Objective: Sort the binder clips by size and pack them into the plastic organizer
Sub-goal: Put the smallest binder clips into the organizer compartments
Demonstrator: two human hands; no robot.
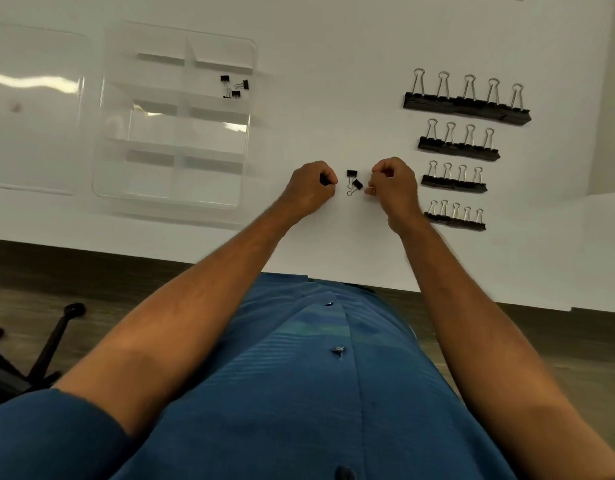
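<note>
Two tiny black binder clips (354,182) lie on the white table between my hands. My left hand (311,188) is curled and pinches a small black clip (325,180) at its fingertips. My right hand (392,187) is curled just right of the loose clips; whether it holds anything I cannot tell. The clear plastic organizer (176,123) sits at the left, with three tiny clips (235,86) in an upper right compartment. Four rows of larger black clips stand at the right, from the biggest row (467,105) at the back to the smallest row (455,220) in front.
The organizer's clear lid (32,109) lies flat at the far left. The table's front edge (126,242) runs across below my hands. An office chair base (39,355) stands on the floor at the lower left.
</note>
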